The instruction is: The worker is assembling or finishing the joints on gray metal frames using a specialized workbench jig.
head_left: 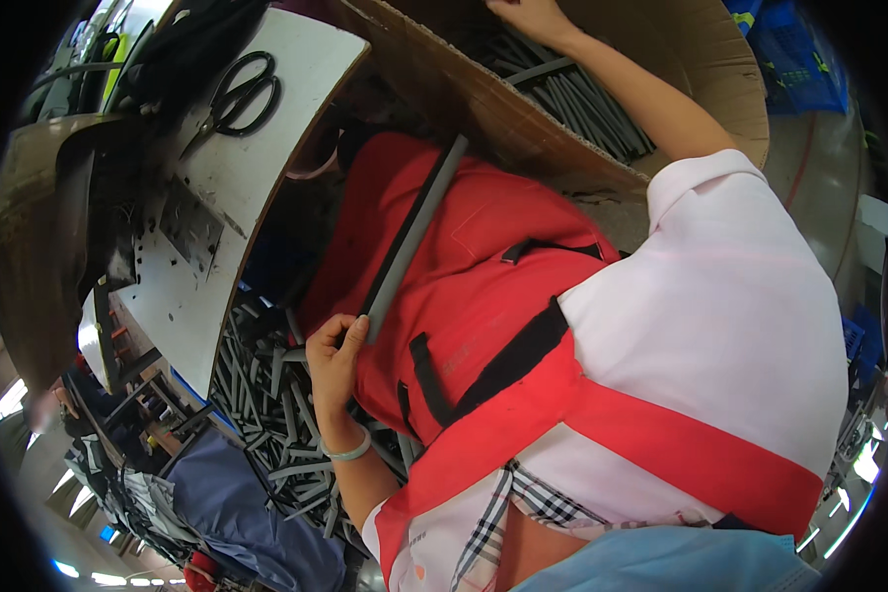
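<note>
My left hand (pixel 333 357) is closed on the lower end of a long, flat strip (pixel 416 237), grey with a black side. The strip slants up across the red apron (pixel 493 227) over my lap. Up over the large cardboard box (pixel 493 104), my right arm reaches out to my right hand (pixel 535 18). The upper picture edge cuts that hand off, so its grip cannot be made out. Inside the box, below the right hand, lies a bundle of long grey strips (pixel 587 107).
A worn white table (pixel 296 59) at the left bears black-handled scissors (pixel 235 99) and dark scraps. Beneath it, many short grey pieces (pixel 286 424) are heaped beside my left forearm. Blue crates (pixel 797 59) stand beyond the box at far right.
</note>
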The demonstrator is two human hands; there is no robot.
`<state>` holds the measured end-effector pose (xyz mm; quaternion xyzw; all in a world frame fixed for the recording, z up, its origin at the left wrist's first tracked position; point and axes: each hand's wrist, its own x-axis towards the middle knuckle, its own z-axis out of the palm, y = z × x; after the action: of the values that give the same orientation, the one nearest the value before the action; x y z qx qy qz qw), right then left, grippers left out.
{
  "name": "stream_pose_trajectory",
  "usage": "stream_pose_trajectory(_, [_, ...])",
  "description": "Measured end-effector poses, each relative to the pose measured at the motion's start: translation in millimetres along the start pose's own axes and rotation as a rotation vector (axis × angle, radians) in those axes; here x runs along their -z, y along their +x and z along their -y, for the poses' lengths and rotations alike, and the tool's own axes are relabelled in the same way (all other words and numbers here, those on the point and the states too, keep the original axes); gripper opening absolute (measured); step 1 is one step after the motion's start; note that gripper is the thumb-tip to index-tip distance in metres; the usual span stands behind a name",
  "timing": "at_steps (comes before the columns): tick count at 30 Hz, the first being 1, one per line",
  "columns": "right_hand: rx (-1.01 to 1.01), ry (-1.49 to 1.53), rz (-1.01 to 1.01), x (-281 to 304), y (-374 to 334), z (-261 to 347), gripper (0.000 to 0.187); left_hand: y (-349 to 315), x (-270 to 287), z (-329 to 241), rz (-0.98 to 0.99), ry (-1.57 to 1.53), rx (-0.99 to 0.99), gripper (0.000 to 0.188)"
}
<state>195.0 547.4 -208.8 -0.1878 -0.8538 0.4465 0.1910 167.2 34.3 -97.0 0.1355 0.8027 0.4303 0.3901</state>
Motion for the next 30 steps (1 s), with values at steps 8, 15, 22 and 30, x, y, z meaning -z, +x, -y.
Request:
stream_pose_trajectory(8, [-0.074, -0.943, 0.421, -86, -51, -190, 0.061, 21, -32, 14, 0.037, -0.033, 0.175, 0.025])
stream_pose_trajectory(15, [0.09, -0.916, 0.454, -101, -64, -200, 0.028, 43, -44, 0, 0.098, 0.035, 0.243, 0.026])
stream_pose_trajectory(22, [0.246, -0.734, 0.47, -95, -85, -185, 0.029, 53, -44, 0, 0.105, 0.039, 0.247, 0.026])
stream_pose_trajectory(30, [0.192, -0.712, 0.507, -71, -118, -168, 0.029, 53, -45, 10, 0.109, -0.021, 0.263, 0.025])
